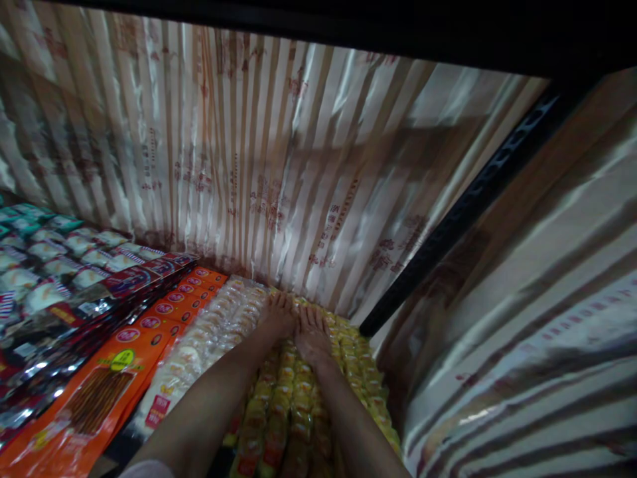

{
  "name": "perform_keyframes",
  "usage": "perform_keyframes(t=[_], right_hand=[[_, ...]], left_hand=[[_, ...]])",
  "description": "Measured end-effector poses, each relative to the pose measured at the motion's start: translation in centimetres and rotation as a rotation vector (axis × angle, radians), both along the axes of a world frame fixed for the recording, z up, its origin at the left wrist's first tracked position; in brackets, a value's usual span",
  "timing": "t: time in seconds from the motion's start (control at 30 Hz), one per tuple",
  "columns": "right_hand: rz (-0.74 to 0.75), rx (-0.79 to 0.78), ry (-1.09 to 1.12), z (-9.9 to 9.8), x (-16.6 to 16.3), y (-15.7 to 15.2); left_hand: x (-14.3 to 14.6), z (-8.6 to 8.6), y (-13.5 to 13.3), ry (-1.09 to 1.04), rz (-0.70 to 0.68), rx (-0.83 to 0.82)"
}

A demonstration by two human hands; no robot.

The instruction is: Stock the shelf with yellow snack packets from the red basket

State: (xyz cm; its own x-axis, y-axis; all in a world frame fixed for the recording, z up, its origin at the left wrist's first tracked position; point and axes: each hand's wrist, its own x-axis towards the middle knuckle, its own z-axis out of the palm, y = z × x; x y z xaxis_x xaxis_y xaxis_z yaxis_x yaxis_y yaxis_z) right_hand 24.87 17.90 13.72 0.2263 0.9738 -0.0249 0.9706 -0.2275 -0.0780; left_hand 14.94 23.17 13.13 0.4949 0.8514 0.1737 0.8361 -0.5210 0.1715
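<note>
Both my arms reach deep into a shelf bay. My left hand (277, 315) and my right hand (312, 332) lie side by side, fingers stretched flat on top of rows of yellow snack packets (293, 405) at the back of the shelf. Neither hand grips a packet. A row of clear packets with pale round biscuits (209, 338) lies just left of my left arm.
Orange snack bags (99, 392) and dark and green foil packets (50, 279) fill the shelf to the left. A striped, printed lining (259, 166) covers the back and right walls. A black slotted upright (462, 206) runs along the right corner; a dark shelf edge (348, 26) hangs overhead.
</note>
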Motion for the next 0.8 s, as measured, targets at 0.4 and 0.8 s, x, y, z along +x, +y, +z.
perform_keyframes(t=[0.4,0.8], right_hand=[[-0.004,0.001,0.006,0.3,-0.1,0.2],[0.053,-0.038,0.028,0.1,-0.2,1.5]], left_hand=[[0.1,0.3,0.0,-0.038,-0.004,0.026],[-1.0,0.4,0.8,0.012,-0.021,-0.034]])
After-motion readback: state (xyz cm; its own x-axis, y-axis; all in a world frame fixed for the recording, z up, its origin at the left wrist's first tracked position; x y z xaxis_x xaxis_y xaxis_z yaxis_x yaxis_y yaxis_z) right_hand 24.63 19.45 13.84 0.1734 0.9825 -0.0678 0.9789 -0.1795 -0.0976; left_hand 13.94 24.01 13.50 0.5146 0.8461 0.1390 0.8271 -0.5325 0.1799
